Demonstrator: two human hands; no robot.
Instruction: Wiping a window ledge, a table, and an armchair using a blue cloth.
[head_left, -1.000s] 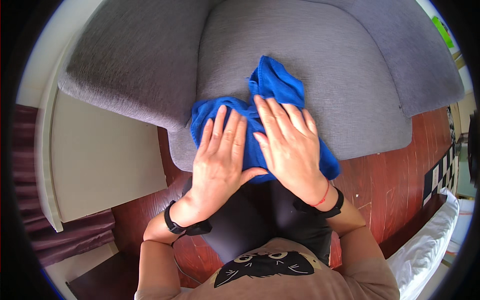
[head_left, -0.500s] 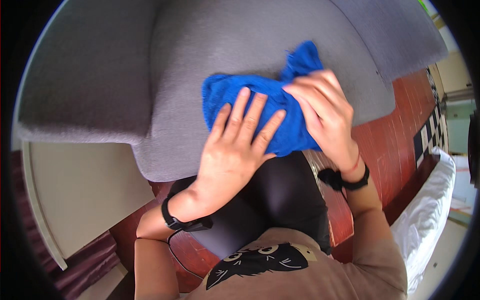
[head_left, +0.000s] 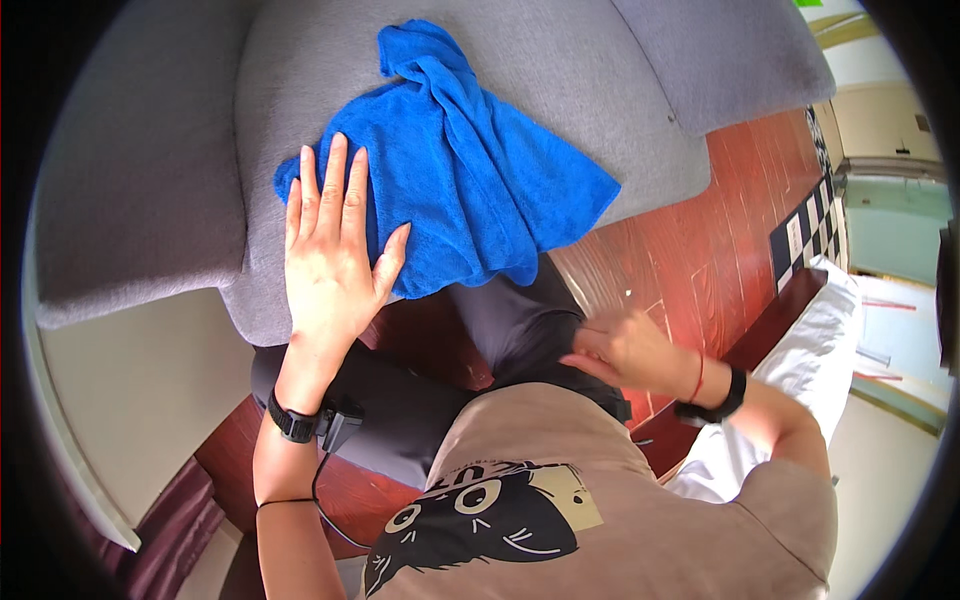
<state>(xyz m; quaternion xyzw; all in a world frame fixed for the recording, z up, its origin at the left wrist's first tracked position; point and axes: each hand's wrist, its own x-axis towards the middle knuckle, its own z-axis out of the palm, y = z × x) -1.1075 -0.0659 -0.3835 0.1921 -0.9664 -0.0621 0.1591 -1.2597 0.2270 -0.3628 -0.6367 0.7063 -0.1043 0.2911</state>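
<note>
A blue cloth [head_left: 450,170] lies spread and wrinkled over the front of a grey armchair's seat [head_left: 560,75]. One end is bunched toward the back, and another corner points right. Flat on the cloth's left part rests my left hand [head_left: 335,250], open, with its fingers stretched out. My right hand [head_left: 635,345] is off the cloth, above my right thigh. Its fingers look curled but are smeared by motion, so whether anything is in them cannot be made out.
Grey armrests rise at left [head_left: 140,170] and right [head_left: 735,60]. Reddish wooden flooring [head_left: 690,240] shows beyond the seat. A white fabric bundle [head_left: 800,370] lies to the right. My legs [head_left: 520,340] are close to the seat's front edge.
The cloth has gone from folded under both hands to spread wider over the seat. My right hand has let go of it and moved down toward me; my left has shifted left.
</note>
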